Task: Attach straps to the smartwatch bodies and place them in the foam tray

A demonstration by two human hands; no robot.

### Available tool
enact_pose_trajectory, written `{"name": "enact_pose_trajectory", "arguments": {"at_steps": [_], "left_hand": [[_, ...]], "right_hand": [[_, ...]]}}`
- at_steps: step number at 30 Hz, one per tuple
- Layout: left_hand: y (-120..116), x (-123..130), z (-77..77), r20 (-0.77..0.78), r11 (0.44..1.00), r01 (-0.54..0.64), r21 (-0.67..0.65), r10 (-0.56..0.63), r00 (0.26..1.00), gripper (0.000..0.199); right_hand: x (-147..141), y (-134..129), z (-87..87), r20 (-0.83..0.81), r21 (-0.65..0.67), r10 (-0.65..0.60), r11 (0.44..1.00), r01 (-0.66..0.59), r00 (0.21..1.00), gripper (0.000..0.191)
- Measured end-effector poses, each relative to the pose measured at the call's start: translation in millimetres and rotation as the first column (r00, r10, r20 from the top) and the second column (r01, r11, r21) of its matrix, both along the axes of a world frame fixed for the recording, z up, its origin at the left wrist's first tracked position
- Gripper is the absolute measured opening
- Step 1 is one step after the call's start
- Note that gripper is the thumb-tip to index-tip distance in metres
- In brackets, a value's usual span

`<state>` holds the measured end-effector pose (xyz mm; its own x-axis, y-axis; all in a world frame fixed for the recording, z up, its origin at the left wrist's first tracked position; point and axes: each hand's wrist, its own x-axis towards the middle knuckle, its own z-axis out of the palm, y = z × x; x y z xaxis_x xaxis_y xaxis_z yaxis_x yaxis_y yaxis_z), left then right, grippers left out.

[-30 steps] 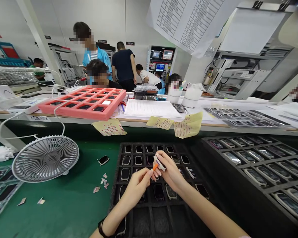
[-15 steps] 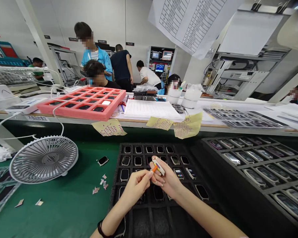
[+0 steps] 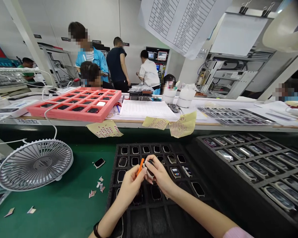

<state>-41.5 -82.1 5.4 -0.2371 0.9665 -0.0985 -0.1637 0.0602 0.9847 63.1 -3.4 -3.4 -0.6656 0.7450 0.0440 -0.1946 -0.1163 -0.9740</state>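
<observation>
My left hand (image 3: 132, 181) pinches a thin orange stick (image 3: 140, 166) that points upward between thumb and finger. Close beside it, my right hand (image 3: 161, 175) is closed around a smartwatch body (image 3: 151, 169) with a dark face, partly covered by the fingers. Both hands meet above a black foam tray (image 3: 139, 216), where several watch bodies sit in square compartments. One watch in the tray (image 3: 175, 172) has a lit, colourful screen. Whether the stick touches the held watch I cannot tell.
A single watch (image 3: 99, 163) and scraps (image 3: 99, 184) lie on the green mat (image 3: 74, 205). A grey fan (image 3: 37, 163) stands left; a second watch tray (image 3: 238, 167) lies right. A pink foam tray (image 3: 74, 114) rests on the shelf. Several people are beyond it.
The orange stick has swung from lying against the watch to pointing upward in my left hand. My right hand has turned the watch so its dark face shows. The view has shifted slightly.
</observation>
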Motion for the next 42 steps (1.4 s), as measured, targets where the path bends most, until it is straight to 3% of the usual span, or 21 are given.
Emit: {"name": "enact_pose_trajectory", "arguments": {"at_steps": [2, 4, 6, 9, 13, 16, 19, 23, 26, 30, 33, 35, 36, 39, 42], "left_hand": [[-4.0, -12.7, -3.8, -0.044, 0.998, -0.065, -0.018, 0.064, 0.997, 0.053], [-15.2, -34.7, -10.4, -0.178, 0.983, -0.182, -0.015, 0.176, 0.968, 0.054], [-32.4, -61.9, -19.5, -0.378, 0.95, -0.313, -0.006, 0.288, 0.88, 0.053], [-61.0, -98.7, -37.6, -0.584, 0.898, -0.434, -0.064, 0.319, 0.746, 0.053], [-83.4, -123.6, -66.0, -0.732, 0.86, -0.494, -0.126, 0.256, 0.632, 0.05], [-87.1, -127.9, -80.9, -0.787, 0.848, -0.507, -0.154, 0.205, 0.582, 0.049], [-86.8, -126.7, -83.4, -0.817, 0.84, -0.509, -0.187, 0.156, 0.556, 0.045], [-84.5, -120.1, -70.2, -0.804, 0.825, -0.499, -0.264, 0.098, 0.586, 0.04], [-78.9, -109.0, -55.7, -0.735, 0.838, -0.495, -0.229, 0.185, 0.652, 0.04], [-64.3, -77.4, -39.0, -0.612, 0.931, -0.349, -0.102, 0.218, 0.76, 0.047], [-47.1, -41.3, -28.3, -0.468, 0.992, -0.104, -0.066, 0.061, 0.882, 0.045], [-34.5, -16.4, -22.0, -0.346, 0.995, 0.082, -0.058, -0.097, 0.933, 0.043], [-28.9, -5.3, -19.3, -0.297, 0.991, 0.128, -0.039, -0.134, 0.945, 0.043], [-17.8, 16.9, -12.9, -0.214, 0.985, 0.174, 0.007, -0.169, 0.962, 0.042], [-16.0, 21.7, -8.6, -0.167, 0.986, 0.165, 0.023, -0.159, 0.973, 0.041]], "right_hand": [[6.3, 27.7, -7.3, 0.176, 0.259, -0.192, 0.955, 0.143, 0.966, 0.033], [20.9, 71.8, -14.1, 0.219, 0.359, -0.34, 0.9, 0.249, 0.914, 0.037], [41.3, 122.1, -21.6, 0.254, 0.444, -0.47, 0.833, 0.329, 0.845, 0.039], [69.5, 182.5, -36.9, 0.34, 0.558, -0.594, 0.751, 0.353, 0.729, 0.032], [86.1, 210.3, -59.2, 0.454, 0.645, -0.614, 0.727, 0.237, 0.646, 0.026], [93.8, 205.5, -66.8, 0.492, 0.693, -0.624, 0.702, 0.161, 0.607, 0.02], [108.3, 192.3, -68.2, 0.504, 0.728, -0.673, 0.668, 0.152, 0.541, 0.01], [126.1, 174.5, -71.9, 0.583, 0.674, -0.636, 0.726, 0.137, 0.505, 0.009], [128.1, 168.1, -72.4, 0.603, 0.594, -0.557, 0.791, 0.144, 0.571, 0.014], [118.5, 154.2, -57.7, 0.529, 0.468, -0.435, 0.866, 0.177, 0.729, 0.026], [101.2, 119.7, -37.6, 0.429, 0.37, -0.325, 0.914, 0.165, 0.843, 0.04], [84.6, 86.0, -23.4, 0.341, 0.293, -0.224, 0.948, 0.123, 0.913, 0.038], [75.5, 68.6, -16.5, 0.205, 0.148, -0.118, 0.985, 0.089, 0.972, 0.033], [50.2, 25.6, 1.4, -0.093, -0.141, 0.056, 0.988, -0.069, 0.994, 0.024], [34.9, 5.1, 12.0, -0.181, -0.235, 0.086, 0.963, -0.128, 0.98, 0.02]]}}
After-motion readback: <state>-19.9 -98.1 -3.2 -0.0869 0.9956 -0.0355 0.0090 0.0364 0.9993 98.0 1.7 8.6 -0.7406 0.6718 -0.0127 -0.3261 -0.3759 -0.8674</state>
